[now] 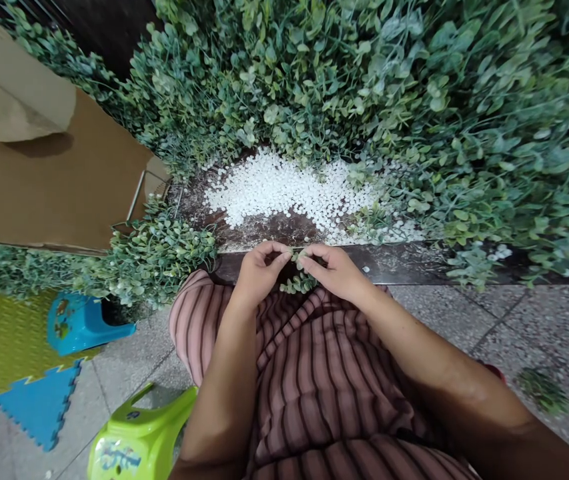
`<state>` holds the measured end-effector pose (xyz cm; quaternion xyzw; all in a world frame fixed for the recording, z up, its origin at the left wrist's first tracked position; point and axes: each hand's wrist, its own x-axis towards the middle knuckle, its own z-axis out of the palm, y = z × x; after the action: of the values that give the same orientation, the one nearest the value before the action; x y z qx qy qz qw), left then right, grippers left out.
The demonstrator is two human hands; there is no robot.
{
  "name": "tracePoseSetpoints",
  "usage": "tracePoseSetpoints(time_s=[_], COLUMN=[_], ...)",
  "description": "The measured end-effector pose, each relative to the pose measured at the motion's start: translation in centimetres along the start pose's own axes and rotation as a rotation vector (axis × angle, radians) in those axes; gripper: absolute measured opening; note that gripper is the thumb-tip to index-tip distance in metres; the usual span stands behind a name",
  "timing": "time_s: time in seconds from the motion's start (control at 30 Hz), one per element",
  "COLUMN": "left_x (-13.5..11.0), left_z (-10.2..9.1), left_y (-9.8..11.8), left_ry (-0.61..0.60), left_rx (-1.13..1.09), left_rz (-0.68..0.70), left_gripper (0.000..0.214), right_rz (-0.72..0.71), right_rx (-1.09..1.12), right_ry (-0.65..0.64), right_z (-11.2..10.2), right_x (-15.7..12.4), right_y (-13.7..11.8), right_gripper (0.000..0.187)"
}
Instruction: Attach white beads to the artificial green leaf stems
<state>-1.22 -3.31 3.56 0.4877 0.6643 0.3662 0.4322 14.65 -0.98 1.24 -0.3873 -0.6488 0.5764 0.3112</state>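
My left hand (260, 272) and my right hand (333, 268) meet above my lap, at the near edge of a dark wooden table (389, 265). Thumb and forefinger of each are pinched on a small artificial leaf sprig (299, 283), whose round green leaves hang down between the hands. The fingertips hide its upper part. Just beyond the hands, a spread of small white beads (284, 183) covers part of the tabletop. A large heap of artificial green foliage (314, 80) lies behind the beads, and a few loose sprigs (374, 220) rest among them.
A cardboard box (49, 180) stands at the left, with more foliage (159, 253) beside it. On the tiled floor are a blue stool (77, 327), a lime-green stool (137, 440), yellow and blue foam mats (4, 333), and a fallen green sprig (541, 390) at right.
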Motion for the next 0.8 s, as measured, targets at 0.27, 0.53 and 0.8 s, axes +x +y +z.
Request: tracePoseSetpoints(time_s=[0.27, 0.53, 0.8], left_x=[2.0, 2.8, 2.9], left_z=[-1.7, -0.6, 0.2], left_y=[-3.3, -3.2, -2.8], left_ry=[0.324, 0.318, 0.272], left_rx=[0.593, 0.649, 0.681], left_rz=[0.0, 0.084, 0.121], left_gripper=[0.018, 0.011, 0.014], right_rz=[0.093, 0.133, 0.119], right_rx=[0.012, -0.003, -0.054], right_ry=[0.101, 0.176, 0.167], right_z=[0.4, 0.7, 0.7], right_x=[0.4, 1.1, 1.0], right_y=[0.4, 0.6, 0.6], right_gripper=[0.018, 0.023, 0.02])
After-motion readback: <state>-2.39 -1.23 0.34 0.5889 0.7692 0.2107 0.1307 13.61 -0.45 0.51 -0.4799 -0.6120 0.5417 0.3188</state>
